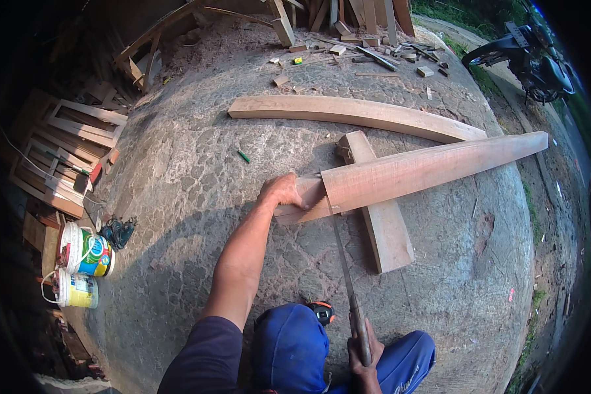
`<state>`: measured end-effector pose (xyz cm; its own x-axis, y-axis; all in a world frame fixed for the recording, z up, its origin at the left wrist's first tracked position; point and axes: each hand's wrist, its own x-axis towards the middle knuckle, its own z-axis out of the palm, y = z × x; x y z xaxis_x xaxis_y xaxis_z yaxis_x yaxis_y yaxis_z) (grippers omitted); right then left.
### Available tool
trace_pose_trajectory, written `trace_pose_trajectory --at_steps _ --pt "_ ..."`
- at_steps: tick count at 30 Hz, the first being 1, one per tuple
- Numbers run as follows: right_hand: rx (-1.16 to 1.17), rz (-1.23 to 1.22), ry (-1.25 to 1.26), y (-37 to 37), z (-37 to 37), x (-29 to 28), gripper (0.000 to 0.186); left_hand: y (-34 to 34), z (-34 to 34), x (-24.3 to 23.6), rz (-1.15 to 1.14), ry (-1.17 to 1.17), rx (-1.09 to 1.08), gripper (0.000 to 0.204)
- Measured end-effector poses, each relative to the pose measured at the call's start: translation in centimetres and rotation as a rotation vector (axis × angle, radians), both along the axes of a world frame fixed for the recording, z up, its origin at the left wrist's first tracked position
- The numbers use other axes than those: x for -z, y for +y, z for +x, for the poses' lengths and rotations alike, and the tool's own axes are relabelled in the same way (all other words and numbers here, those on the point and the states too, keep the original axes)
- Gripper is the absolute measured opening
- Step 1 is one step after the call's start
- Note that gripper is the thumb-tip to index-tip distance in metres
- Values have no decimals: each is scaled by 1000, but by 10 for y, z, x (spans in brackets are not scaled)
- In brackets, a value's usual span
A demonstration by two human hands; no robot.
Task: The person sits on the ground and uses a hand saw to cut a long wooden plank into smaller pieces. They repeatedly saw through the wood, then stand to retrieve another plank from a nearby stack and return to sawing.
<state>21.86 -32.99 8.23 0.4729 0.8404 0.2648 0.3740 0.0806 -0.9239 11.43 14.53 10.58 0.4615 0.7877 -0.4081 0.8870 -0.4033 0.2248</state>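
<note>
Beam (348, 111) lies beyond the plank (427, 167) the left hand (282, 192) holds, tape measure (322, 312) near the saw (348, 279) the right hand (369, 350) grips

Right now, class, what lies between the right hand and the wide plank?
In the head view, the handsaw runs from the right hand up to the wide plank.

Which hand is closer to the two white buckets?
The left hand: it is on the board, right of the buckets; the right hand, holding the saw, is farther right.
</note>
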Motion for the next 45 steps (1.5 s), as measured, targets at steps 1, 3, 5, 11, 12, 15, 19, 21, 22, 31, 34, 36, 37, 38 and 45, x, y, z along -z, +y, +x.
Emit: trace_pose_trajectory --at_steps 1,3,5,11,12,15,19,21,22,31,34,36,37,38,45 --pt "-2 143 -61 36 4 3 65 -7 0 3 58 19 -3 79" --pt "38 73 -49 146 18 18 66 -24 -3 11 234 8 -13 57" --pt "-2 160 63 242 29 30 69 -33 -8 14 392 -84 3 43" --pt "1 -132 25 75 12 18 63 6 1 2 60 60 40 73" --pt "-4 -234 3 20 5 11 58 11 3 1 28 41 26 83" --pt "44 -275 81 -30 -13 5 53 2 2 8 8 -2 6 94" --pt "61 102 -62 156 14 31 66 -26 -2 18 276 29 4 67" --pt "-25 104 92 245 29 40 70 -37 -8 20 353 79 37 55" --pt "-54 17 117 265 34 41 69 -39 -10 20 341 85 53 54" --pt "29 -158 -102 -15 -10 20 66 16 3 11 -3 0 38 107" --pt "26 20 -63 108 6 34 68 -12 -3 18 218 2 20 86" --pt "29 126 16 215 21 42 68 -31 -10 21 411 23 103 58" --pt "-33 -28 85 248 29 44 68 -36 -10 20 435 -50 68 45" --pt "-34 -35 100 257 31 45 68 -38 -13 18 398 -22 81 44" --pt "38 -17 -19 -24 -11 -2 61 13 1 0 -94 -70 15 104"
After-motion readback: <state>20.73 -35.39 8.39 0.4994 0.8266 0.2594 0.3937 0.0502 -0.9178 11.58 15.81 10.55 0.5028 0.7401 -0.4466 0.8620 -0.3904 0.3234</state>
